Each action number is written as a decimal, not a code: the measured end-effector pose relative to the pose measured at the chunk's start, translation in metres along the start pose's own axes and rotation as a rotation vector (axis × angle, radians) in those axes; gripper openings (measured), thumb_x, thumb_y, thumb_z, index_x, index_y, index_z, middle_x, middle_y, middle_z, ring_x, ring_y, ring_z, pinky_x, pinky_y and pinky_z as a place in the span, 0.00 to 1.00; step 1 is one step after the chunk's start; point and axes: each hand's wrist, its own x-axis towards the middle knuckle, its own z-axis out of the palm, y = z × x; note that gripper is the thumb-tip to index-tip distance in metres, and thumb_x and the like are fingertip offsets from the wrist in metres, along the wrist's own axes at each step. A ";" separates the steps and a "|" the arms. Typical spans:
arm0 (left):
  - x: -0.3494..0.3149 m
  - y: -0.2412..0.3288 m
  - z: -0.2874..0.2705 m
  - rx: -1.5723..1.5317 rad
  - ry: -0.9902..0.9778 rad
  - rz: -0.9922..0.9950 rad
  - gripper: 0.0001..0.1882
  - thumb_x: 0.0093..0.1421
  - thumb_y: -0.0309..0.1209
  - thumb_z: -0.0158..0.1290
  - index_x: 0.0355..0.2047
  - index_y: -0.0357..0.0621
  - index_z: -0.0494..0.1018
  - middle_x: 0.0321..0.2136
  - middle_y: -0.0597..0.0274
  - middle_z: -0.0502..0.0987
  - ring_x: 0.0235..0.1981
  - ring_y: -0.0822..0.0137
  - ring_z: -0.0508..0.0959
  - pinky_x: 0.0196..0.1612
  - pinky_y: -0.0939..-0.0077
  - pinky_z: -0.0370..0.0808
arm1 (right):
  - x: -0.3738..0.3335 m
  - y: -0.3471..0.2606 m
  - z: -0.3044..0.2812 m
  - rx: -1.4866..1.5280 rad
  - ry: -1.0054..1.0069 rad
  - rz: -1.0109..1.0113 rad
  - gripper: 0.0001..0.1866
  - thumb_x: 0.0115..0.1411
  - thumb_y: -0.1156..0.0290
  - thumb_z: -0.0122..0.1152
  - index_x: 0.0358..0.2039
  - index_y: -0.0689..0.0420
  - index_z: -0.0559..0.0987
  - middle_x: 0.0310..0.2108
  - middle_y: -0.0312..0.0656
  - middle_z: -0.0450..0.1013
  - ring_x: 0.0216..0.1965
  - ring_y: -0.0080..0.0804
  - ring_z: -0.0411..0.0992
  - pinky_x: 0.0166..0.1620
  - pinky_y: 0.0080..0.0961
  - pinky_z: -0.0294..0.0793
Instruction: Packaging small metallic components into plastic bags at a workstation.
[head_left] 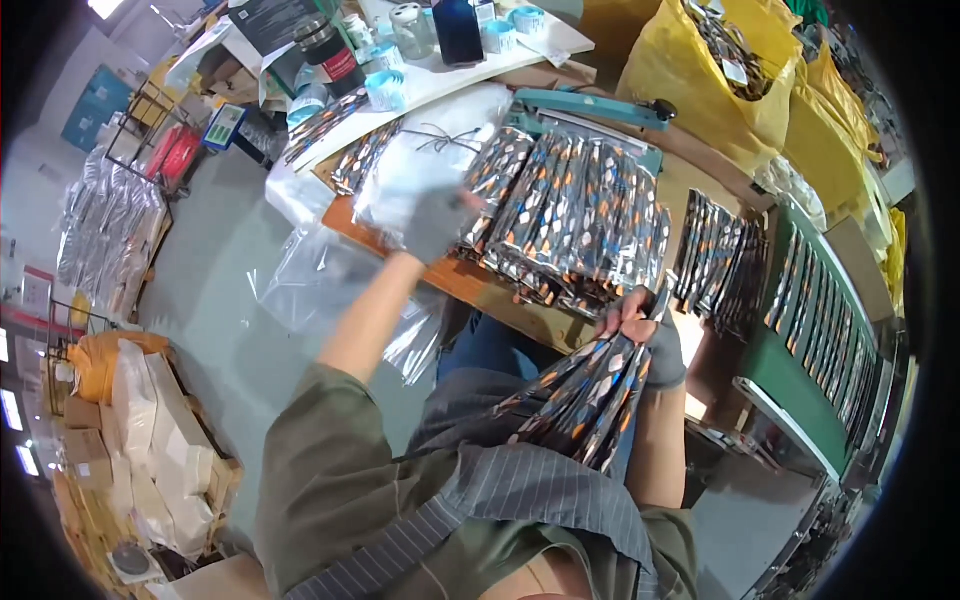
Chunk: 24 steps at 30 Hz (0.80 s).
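Observation:
My right hand [652, 345], in a grey glove with bare fingertips, is closed around one end of a bundle of long narrow packets [590, 395]. These are black with orange, white and blue spots, and they fan out down toward my apron. My left hand [440, 222], gloved the same way, is blurred above the table between a heap of clear plastic bags [405, 170] and the stacked packets; its fingers are smeared. Thin dark ties [440, 140] lie on the bags. Beside both hands, a wide stack of the same packets [580, 215] covers the table's middle.
More packets [720, 255] lie to the right, beside a green conveyor belt [760, 385] carrying a row of them. A green paper-cutter-like arm [595, 105] is behind the stack. A white shelf [445, 85] holds jars and label rolls. Yellow bags [700, 75] stand far right.

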 end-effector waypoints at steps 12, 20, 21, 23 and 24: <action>0.088 -0.025 -0.085 -0.553 0.452 0.137 0.13 0.62 0.38 0.45 0.32 0.41 0.72 0.22 0.62 0.74 0.22 0.68 0.73 0.26 0.74 0.72 | 0.042 0.021 -0.004 -0.364 0.059 0.004 0.29 0.46 0.69 0.62 0.50 0.63 0.70 0.26 0.46 0.72 0.31 0.39 0.73 0.38 0.30 0.72; -0.091 0.098 0.092 -0.149 0.062 0.376 0.13 0.61 0.33 0.45 0.26 0.36 0.70 0.26 0.49 0.74 0.32 0.56 0.76 0.39 0.71 0.71 | 0.029 0.013 0.024 -0.518 0.234 0.031 0.09 0.48 0.74 0.60 0.31 0.63 0.75 0.27 0.39 0.74 0.27 0.24 0.70 0.33 0.21 0.68; -0.082 0.085 0.086 -0.157 0.068 0.233 0.14 0.61 0.35 0.45 0.25 0.37 0.69 0.23 0.51 0.72 0.28 0.58 0.75 0.35 0.71 0.71 | 0.020 0.014 -0.004 -0.409 0.252 -0.022 0.13 0.46 0.76 0.60 0.34 0.63 0.73 0.28 0.42 0.73 0.29 0.30 0.72 0.35 0.25 0.71; -0.073 0.122 0.074 -0.821 0.027 -0.337 0.18 0.61 0.40 0.46 0.22 0.38 0.69 0.14 0.57 0.67 0.17 0.65 0.70 0.24 0.71 0.66 | 0.001 0.012 -0.026 -0.252 0.255 -0.064 0.17 0.44 0.77 0.57 0.37 0.63 0.69 0.26 0.48 0.72 0.30 0.41 0.73 0.38 0.34 0.74; -0.054 0.110 0.072 -0.539 0.056 -0.207 0.19 0.60 0.40 0.47 0.19 0.38 0.68 0.13 0.61 0.64 0.16 0.69 0.68 0.22 0.70 0.64 | -0.013 0.004 -0.008 -0.130 0.243 -0.085 0.27 0.44 0.76 0.58 0.48 0.64 0.68 0.24 0.47 0.71 0.30 0.40 0.73 0.38 0.35 0.74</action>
